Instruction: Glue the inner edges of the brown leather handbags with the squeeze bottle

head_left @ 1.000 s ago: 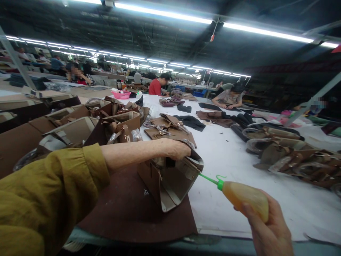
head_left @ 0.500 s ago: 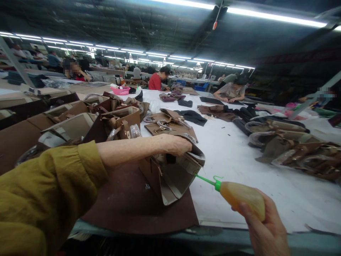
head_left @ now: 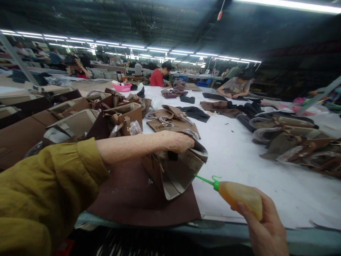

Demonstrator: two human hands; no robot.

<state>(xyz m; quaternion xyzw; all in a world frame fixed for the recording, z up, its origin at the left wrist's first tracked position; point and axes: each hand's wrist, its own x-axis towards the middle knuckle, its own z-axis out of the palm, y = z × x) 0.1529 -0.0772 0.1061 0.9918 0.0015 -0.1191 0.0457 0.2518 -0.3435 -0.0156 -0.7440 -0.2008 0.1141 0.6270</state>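
Observation:
A tan-brown bag [head_left: 170,174] with a pale lining lies tilted on a dark maroon mat [head_left: 138,209] at the front of the table. My left hand [head_left: 179,141] reaches over it and grips its upper edge; the fingertips are partly hidden inside the opening. Wrapped in my right hand [head_left: 262,217] is a squeeze bottle [head_left: 241,195] of amber liquid with a green cap. Its thin green nozzle [head_left: 204,179] points left, and the tip is at the bag's right lower edge; whether they touch is unclear.
Rows of brown bags [head_left: 69,124] fill the left side. A flat bag [head_left: 170,124] lies beyond my left hand, and more bags [head_left: 301,142] are stacked at the right. A pink basket [head_left: 121,87] stands farther back. Two people [head_left: 158,76] sit across the white table [head_left: 239,153].
The view has shifted slightly, so the scene sits a little farther right. Both hands keep their holds, and the nozzle stays near the bag's edge.

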